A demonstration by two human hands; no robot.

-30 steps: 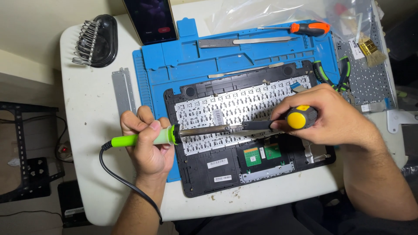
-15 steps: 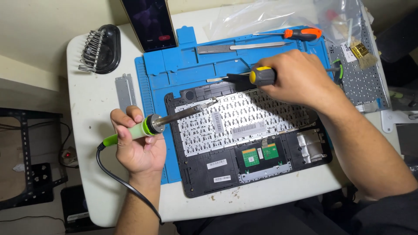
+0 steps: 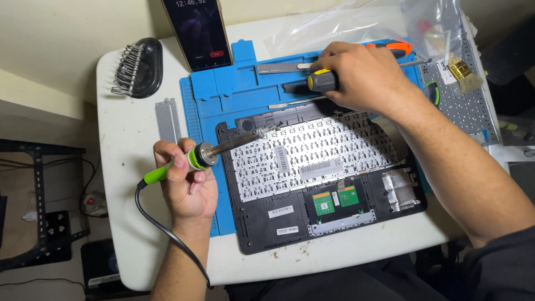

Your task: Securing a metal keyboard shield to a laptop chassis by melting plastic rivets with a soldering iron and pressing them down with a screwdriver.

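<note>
**Soldering iron over opened laptop base**

Over the upper left corner of the laptop base, the soldering iron points its metal tip at the bare keyboard backplate; left hand wraps the green handle, fingers closed tight around it; black cord trails off toward the table edge. Right hand rests on the blue work mat above the laptop, fingers closed on a yellow-and-black screwdriver, handle end facing left. Just beside that hand: orange screwdriver, metal tweezers. Farther out on the white table: coiled iron stand, upright phone, grey metal strip, small brush.
</note>
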